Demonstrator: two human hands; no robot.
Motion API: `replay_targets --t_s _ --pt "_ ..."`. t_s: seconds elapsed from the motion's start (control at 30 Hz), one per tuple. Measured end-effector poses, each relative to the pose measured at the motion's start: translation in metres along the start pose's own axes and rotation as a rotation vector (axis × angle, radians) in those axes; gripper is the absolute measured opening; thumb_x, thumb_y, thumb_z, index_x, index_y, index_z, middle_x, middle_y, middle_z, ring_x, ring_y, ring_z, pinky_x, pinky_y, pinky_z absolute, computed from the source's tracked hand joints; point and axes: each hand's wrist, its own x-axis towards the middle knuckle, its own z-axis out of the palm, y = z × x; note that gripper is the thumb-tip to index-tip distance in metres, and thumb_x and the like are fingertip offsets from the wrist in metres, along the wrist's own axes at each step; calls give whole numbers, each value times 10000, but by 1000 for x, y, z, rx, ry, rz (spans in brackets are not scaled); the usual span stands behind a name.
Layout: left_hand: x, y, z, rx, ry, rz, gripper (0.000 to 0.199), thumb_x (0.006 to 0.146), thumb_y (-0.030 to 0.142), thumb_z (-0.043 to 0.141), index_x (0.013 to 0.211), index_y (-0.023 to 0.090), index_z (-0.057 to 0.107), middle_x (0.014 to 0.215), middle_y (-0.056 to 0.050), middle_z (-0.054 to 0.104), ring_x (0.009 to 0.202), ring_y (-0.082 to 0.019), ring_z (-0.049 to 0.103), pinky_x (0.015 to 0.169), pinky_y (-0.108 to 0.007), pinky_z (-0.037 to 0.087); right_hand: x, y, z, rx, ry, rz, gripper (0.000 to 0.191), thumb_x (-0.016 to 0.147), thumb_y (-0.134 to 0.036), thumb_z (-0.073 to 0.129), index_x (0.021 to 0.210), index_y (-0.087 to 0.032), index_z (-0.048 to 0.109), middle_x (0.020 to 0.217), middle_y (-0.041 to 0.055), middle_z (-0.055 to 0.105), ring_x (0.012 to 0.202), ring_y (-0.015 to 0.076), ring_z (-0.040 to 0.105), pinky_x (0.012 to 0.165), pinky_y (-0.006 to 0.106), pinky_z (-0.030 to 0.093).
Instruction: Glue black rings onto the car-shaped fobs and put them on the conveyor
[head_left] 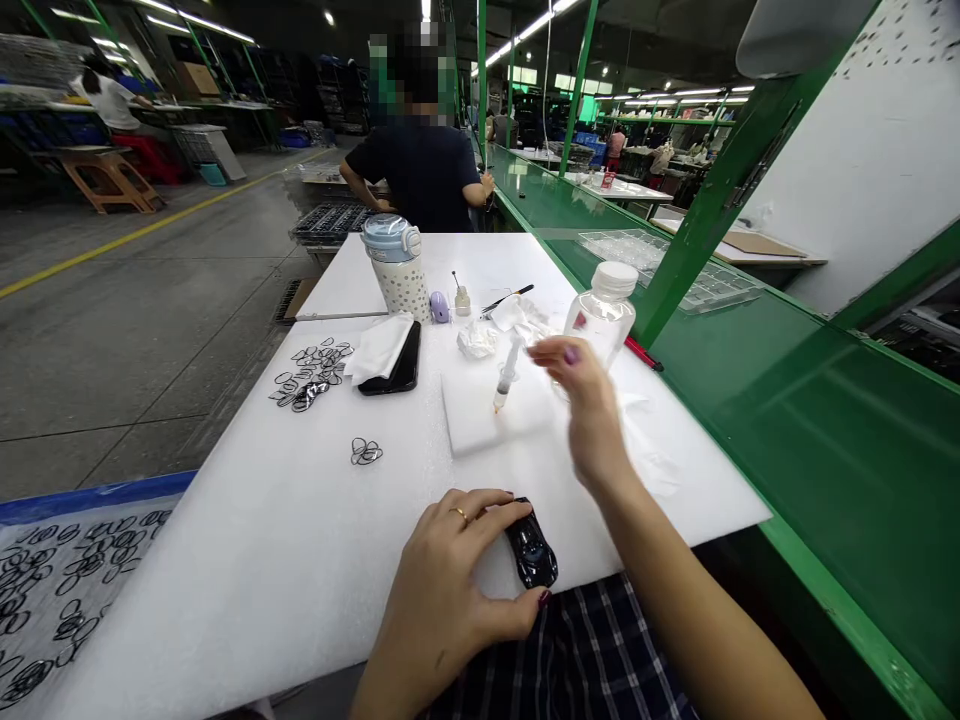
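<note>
My left hand [450,575] rests on the white table and grips a small glossy black toy car [533,550] at its two ends, between thumb and fingers. My right hand [592,420], a little blurred, is raised over the table with its fingers stretched out to the left. Just beside its fingertips, a clear syringe [507,374] stands tilted, tip down, at a white foam block [474,432]. A gap shows between fingers and syringe. Behind that hand is a clear bottle with a white cap [616,280], partly hidden.
Black rings [311,375] lie at the left, with a smaller group [366,452] nearer. A phone [397,365] sits under white tissue. Farther back are a dotted tumbler [397,275], a small glass bottle [462,300] and crumpled tissue [477,340]. A green conveyor [750,420] runs along the right.
</note>
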Motion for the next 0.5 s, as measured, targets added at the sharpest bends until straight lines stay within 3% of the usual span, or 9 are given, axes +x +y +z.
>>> replay_targets --t_s 0.07,0.2,0.27,0.37,0.5 --pt "0 0 1 26 11 1 554 635 225 734 1178 270 633 1223 -33 618 1092 -287 560 923 -499 499 -9 -5 -35 -256 94 -86 342 858 -528 451 886 -207 566 898 27 621 877 173 579 793 300 435" --pt "0 1 4 84 30 -5 551 696 208 691 1233 282 592 1282 -28 583 1150 -281 534 951 -498 507 -11 9 -92 -607 132 -18 263 793 -386 585 622 -188 564 611 8 552 604 162 478 630 316 325" --pt "0 0 5 103 30 -8 555 696 203 686 1236 284 586 1281 -32 580 1154 -286 536 945 -503 515 -9 26 -102 -744 113 12 212 746 -351 629 615 -187 602 619 18 574 600 172 466 621 325 279" --pt "1 -1 5 109 34 -24 558 687 197 681 1230 287 586 1280 -38 576 1156 -293 541 940 -509 519 -7 44 -103 -831 60 12 153 748 -325 600 701 -195 664 739 34 634 690 199 516 669 336 306" --pt "2 1 2 88 5 -63 554 681 195 686 1218 297 596 1306 -41 559 1192 -300 519 976 -514 497 -8 44 -103 -796 28 1 204 809 -327 496 784 -191 647 823 35 656 759 192 563 700 315 374"
